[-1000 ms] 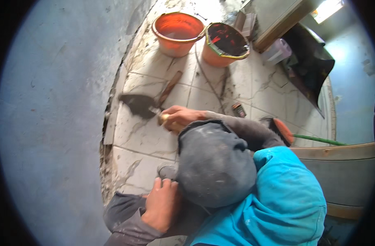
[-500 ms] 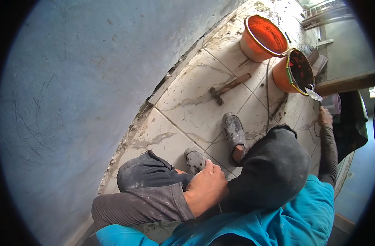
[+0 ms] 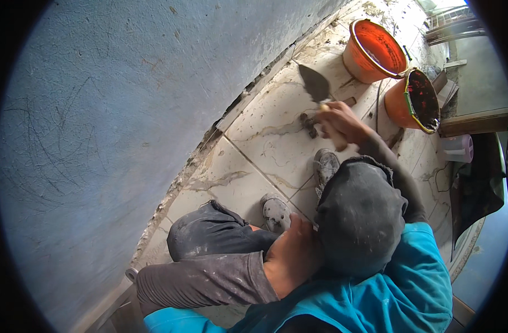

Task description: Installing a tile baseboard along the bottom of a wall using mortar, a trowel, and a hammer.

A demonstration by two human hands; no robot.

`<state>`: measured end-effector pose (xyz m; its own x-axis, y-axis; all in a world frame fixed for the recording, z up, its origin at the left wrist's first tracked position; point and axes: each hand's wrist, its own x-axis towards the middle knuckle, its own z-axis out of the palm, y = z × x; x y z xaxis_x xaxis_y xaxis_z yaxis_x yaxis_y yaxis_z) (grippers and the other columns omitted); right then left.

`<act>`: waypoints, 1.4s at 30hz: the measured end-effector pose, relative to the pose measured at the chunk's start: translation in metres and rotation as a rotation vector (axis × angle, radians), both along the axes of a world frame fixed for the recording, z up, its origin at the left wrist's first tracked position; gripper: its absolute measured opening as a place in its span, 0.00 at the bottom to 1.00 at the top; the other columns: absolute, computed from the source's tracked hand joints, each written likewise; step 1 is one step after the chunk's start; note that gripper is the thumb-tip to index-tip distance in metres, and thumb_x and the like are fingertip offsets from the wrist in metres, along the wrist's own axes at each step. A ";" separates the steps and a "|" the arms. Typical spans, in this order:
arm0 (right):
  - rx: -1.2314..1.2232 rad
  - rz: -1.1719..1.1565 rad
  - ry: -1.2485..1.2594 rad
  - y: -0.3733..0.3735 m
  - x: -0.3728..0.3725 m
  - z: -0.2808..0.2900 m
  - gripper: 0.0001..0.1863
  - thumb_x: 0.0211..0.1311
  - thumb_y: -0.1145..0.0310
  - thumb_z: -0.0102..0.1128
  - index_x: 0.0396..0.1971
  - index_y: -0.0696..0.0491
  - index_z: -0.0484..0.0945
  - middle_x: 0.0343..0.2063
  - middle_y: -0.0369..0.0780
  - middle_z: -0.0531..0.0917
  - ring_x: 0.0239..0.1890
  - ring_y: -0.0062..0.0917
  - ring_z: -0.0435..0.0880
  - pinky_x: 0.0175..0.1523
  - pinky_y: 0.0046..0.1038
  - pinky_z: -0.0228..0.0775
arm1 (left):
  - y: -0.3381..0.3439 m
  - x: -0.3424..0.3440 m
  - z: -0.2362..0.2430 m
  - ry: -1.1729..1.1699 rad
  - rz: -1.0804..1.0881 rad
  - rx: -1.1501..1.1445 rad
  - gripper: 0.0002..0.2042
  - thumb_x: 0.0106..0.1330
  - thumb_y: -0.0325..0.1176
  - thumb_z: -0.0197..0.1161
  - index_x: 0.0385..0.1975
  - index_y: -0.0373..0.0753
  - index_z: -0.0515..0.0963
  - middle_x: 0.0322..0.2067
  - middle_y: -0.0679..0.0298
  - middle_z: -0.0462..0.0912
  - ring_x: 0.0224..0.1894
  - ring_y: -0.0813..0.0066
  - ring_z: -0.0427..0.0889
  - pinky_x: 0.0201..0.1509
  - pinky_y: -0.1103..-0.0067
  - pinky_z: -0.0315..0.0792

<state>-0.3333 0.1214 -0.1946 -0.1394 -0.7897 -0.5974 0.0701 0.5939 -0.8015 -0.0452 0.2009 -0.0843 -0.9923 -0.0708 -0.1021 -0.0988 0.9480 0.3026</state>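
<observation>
My right hand (image 3: 347, 125) is closed round the handle of a pointed trowel (image 3: 314, 83), slightly smeared by motion. Its dark blade is over the floor tiles, between the wall's foot and the buckets. Below that hand lies a hammer (image 3: 308, 125), its handle partly covered by my fingers. My left hand (image 3: 292, 255) rests against my bent right knee with its fingers curled. What they hold, if anything, is hidden.
Two orange buckets stand at the far right: one with an orange inside (image 3: 370, 69), the other (image 3: 401, 102) holding dark material. A pale plastic container (image 3: 458, 149) stands near a wooden beam (image 3: 476, 121). The blue wall (image 3: 126, 111) fills the left, with a broken lower edge.
My right hand has swung left with the trowel, from beside the dark-filled bucket to above the hammer. My left hand stays nearly in place, and the view has shifted slightly.
</observation>
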 end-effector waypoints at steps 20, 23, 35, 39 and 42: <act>-0.258 0.184 0.241 -0.013 0.184 -0.067 0.16 0.53 0.64 0.57 0.30 0.63 0.68 0.23 0.46 0.75 0.26 0.33 0.78 0.32 0.34 0.73 | 0.023 0.033 0.010 -0.034 0.065 0.091 0.23 0.68 0.46 0.43 0.60 0.48 0.67 0.55 0.60 0.72 0.58 0.56 0.67 0.60 0.55 0.58; -0.163 0.187 0.064 -0.011 0.166 -0.059 0.14 0.52 0.68 0.57 0.31 0.64 0.69 0.23 0.47 0.76 0.27 0.32 0.80 0.31 0.33 0.75 | 0.024 0.029 0.008 0.004 0.065 0.137 0.22 0.67 0.46 0.44 0.58 0.47 0.68 0.54 0.59 0.73 0.57 0.56 0.68 0.60 0.56 0.58; 0.055 0.262 -0.963 0.057 0.039 -0.014 0.23 0.56 0.69 0.55 0.51 0.64 0.67 0.28 0.42 0.76 0.18 0.21 0.78 0.20 0.19 0.74 | 0.001 0.003 0.008 -0.223 -0.229 -0.161 0.16 0.60 0.38 0.51 0.37 0.33 0.79 0.37 0.51 0.78 0.46 0.56 0.73 0.56 0.61 0.63; -0.283 0.037 -0.380 0.131 -0.043 0.052 0.21 0.54 0.66 0.58 0.47 0.61 0.71 0.26 0.38 0.77 0.22 0.19 0.75 0.28 0.19 0.69 | 0.001 0.006 0.015 -0.223 -0.266 -0.199 0.17 0.59 0.40 0.51 0.39 0.35 0.78 0.41 0.50 0.77 0.48 0.56 0.72 0.57 0.61 0.62; -0.348 -0.205 0.316 0.184 -0.108 0.078 0.20 0.53 0.70 0.57 0.46 0.61 0.71 0.27 0.39 0.78 0.23 0.20 0.77 0.27 0.22 0.70 | -0.001 0.014 0.020 -0.199 -0.301 -0.073 0.15 0.57 0.40 0.53 0.35 0.37 0.81 0.42 0.52 0.79 0.53 0.52 0.72 0.60 0.60 0.61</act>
<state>-0.4408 0.3050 -0.1166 -0.4434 -0.8721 -0.2071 -0.1210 0.2872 -0.9502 -0.0311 0.1997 -0.0648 -0.9309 0.2070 -0.3008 0.1375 0.9619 0.2364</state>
